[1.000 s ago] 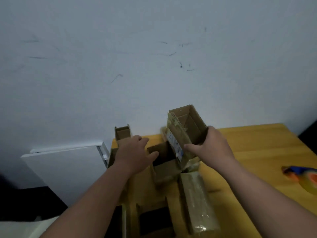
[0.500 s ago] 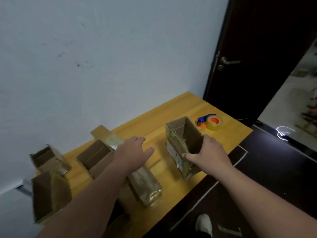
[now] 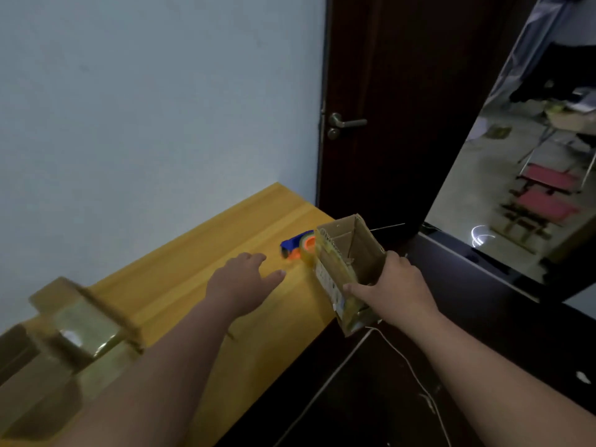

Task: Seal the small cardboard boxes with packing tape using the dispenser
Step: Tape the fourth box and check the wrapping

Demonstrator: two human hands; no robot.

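Head: box (image 3: pixel 350 272) before tape dispenser (image 3: pixel 295 248)

The worktop (image 3: pixel 200 285) runs along the wall (image 3: pixel 145 108), with a door (image 3: pixel 387 108) past its far right end. The tape dispenser (image 3: pixel 298 248) lies near that end, just behind the open box (image 3: pixel 350 272), which the right hand (image 3: pixel 395 293) holds at the worktop's right edge. The left hand (image 3: pixel 240 285) hovers left of the dispenser. More boxes (image 3: pixel 80 330) sit at the near left.
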